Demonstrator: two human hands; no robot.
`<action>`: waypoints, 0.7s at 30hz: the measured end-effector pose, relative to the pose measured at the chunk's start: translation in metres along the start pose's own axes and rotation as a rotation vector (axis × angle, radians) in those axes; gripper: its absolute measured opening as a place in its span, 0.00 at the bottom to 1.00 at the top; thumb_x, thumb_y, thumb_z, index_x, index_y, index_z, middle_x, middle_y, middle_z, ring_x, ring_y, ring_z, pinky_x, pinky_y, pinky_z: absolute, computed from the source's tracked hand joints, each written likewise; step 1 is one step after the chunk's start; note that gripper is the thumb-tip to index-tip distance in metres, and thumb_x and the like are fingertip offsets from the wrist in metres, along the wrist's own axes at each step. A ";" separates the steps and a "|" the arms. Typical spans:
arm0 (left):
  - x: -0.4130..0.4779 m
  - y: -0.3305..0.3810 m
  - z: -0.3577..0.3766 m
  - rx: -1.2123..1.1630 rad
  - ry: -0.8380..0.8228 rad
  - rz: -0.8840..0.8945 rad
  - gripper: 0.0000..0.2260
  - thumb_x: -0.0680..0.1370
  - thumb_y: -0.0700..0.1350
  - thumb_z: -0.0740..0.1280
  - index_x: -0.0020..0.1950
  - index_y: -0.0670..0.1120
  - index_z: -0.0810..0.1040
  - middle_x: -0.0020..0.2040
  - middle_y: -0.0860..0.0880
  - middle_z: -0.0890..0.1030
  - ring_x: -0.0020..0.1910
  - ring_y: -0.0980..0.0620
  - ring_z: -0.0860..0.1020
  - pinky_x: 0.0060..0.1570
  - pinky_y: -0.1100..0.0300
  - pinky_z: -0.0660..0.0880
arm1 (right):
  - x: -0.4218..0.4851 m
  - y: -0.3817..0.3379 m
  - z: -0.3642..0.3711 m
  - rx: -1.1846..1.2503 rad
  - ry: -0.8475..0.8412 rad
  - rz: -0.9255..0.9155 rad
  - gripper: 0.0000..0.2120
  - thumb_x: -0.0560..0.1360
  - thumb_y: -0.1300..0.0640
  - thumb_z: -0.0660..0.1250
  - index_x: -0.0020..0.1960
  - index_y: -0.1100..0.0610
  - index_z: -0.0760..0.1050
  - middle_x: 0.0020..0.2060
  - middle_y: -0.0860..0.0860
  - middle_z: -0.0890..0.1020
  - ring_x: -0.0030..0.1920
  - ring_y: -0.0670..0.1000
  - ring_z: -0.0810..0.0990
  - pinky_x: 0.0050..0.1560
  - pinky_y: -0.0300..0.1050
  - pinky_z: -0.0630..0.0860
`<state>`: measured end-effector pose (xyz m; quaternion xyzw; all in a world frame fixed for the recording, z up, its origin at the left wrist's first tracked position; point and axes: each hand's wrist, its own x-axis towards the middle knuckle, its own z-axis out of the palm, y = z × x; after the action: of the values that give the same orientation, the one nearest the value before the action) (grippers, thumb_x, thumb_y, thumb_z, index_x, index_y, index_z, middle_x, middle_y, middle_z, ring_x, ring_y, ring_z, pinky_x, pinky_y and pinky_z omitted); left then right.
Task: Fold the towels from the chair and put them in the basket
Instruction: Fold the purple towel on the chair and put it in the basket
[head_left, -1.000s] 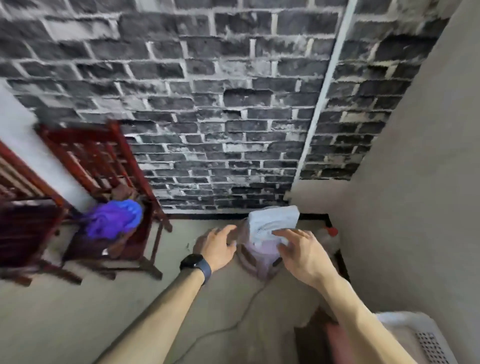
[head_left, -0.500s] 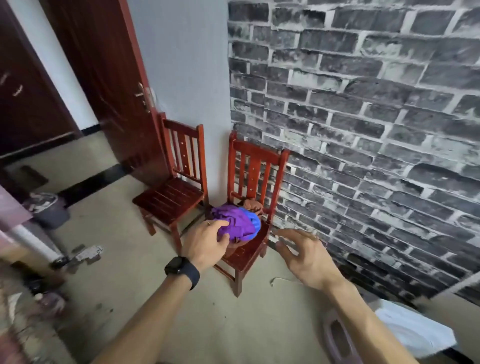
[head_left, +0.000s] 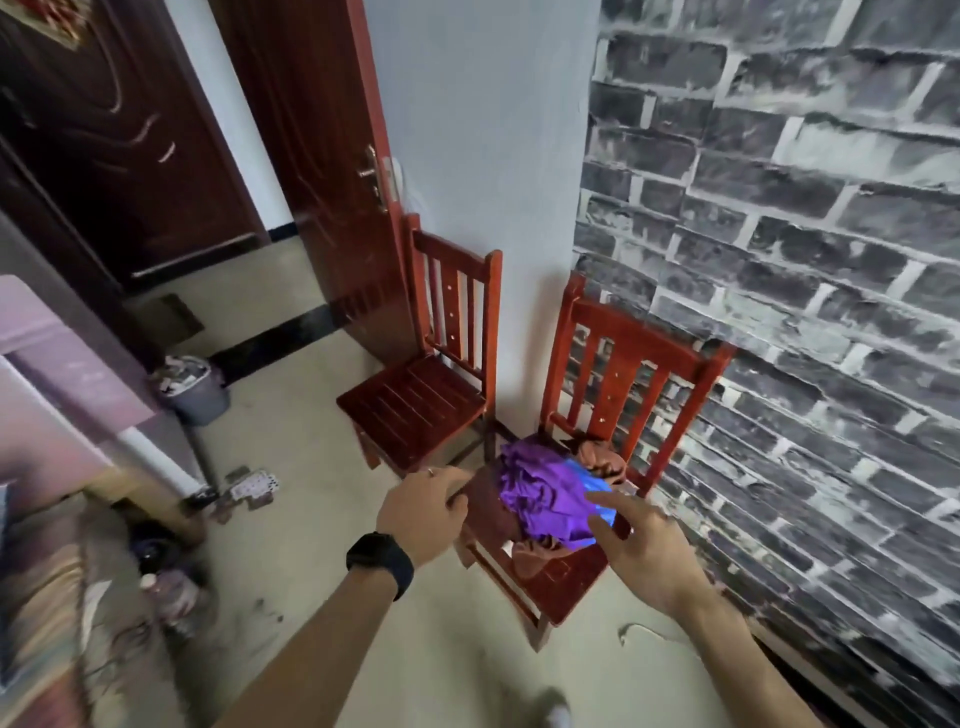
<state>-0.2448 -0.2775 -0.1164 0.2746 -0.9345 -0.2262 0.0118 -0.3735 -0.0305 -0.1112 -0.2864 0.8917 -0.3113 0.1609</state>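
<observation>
A crumpled purple towel (head_left: 540, 493) lies in a heap on the seat of the right red wooden chair (head_left: 639, 374). A blue towel (head_left: 589, 483) peeks out on its right side, and brown towels (head_left: 597, 460) lie behind and beneath it. My left hand (head_left: 423, 512), with a black watch on the wrist, hovers at the left edge of the pile, fingers curled and holding nothing. Spread open, my right hand (head_left: 641, 553) reaches over the front right of the pile, fingertips at the blue towel. The basket is out of view.
A second red chair (head_left: 415, 400) stands to the left against the white wall. A dark wooden door (head_left: 306, 156) is behind it, with a grey bin (head_left: 195, 392) near it on the floor. A brick-pattern wall (head_left: 805, 260) runs along the right. Clutter lies at the lower left.
My view swung left from the basket to the chairs. Both hands came away from the folded white towel and now reach at the towel pile, closer than half a second ago.
</observation>
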 end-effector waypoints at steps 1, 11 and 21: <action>0.015 -0.004 0.008 -0.001 -0.038 -0.029 0.16 0.81 0.52 0.60 0.68 0.56 0.74 0.62 0.52 0.79 0.60 0.50 0.77 0.59 0.54 0.74 | 0.016 0.007 0.005 0.018 -0.015 0.036 0.15 0.78 0.50 0.67 0.64 0.45 0.78 0.62 0.42 0.79 0.56 0.47 0.80 0.52 0.32 0.68; 0.142 -0.048 0.089 0.094 -0.431 -0.137 0.19 0.81 0.52 0.59 0.73 0.54 0.68 0.67 0.49 0.75 0.65 0.46 0.74 0.62 0.51 0.72 | 0.158 0.073 0.078 0.011 -0.183 0.353 0.14 0.79 0.49 0.66 0.64 0.47 0.77 0.56 0.47 0.83 0.54 0.52 0.81 0.55 0.43 0.73; 0.271 -0.121 0.204 0.248 -0.637 -0.016 0.25 0.79 0.50 0.61 0.76 0.53 0.63 0.78 0.47 0.61 0.75 0.45 0.61 0.71 0.49 0.63 | 0.242 0.135 0.182 -0.045 -0.236 0.672 0.19 0.75 0.49 0.67 0.65 0.50 0.74 0.54 0.52 0.82 0.56 0.58 0.81 0.58 0.52 0.77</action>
<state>-0.4432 -0.4231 -0.3789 0.1968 -0.9093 -0.1854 -0.3161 -0.5340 -0.1762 -0.3626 -0.0144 0.9181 -0.1860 0.3497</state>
